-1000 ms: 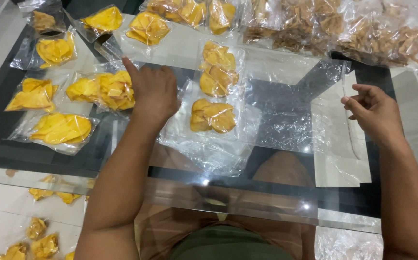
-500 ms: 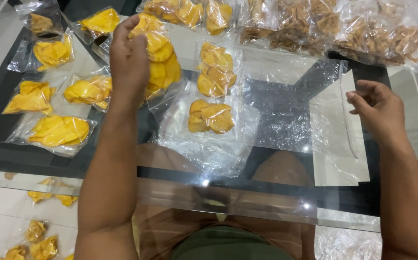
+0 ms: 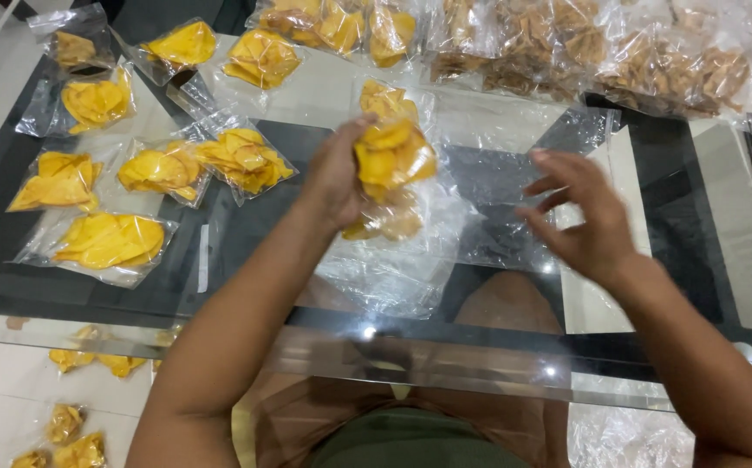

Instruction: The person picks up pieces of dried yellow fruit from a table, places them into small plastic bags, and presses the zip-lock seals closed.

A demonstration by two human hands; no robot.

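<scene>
Yellow chips [image 3: 393,154] fill the clear bag that the left hand [image 3: 334,178] holds lifted above the middle of the tabletop [image 3: 679,234], the fingers closed around the left side of the bag. Right hand [image 3: 585,217] is just beside it on the right, not touching, with fingers spread and half curled, holding nothing. Under the lifted bag lies 1 more small bag of chips [image 3: 389,221] on a pile of empty plastic bags [image 3: 393,269], which are thin, shiny and wrinkled. The chips look thin, curved and bright yellow, with dry surfaces. Tabletop is glass, glossy, with a dark panel and pale stripes, and it reflects light points near the front edge. On the left side lie several flat packed bags of yellow chips [image 3: 107,241], well apart from the hands. At the far edge stands a row of bags with brown snacks [image 3: 618,52], darker and rougher.
</scene>
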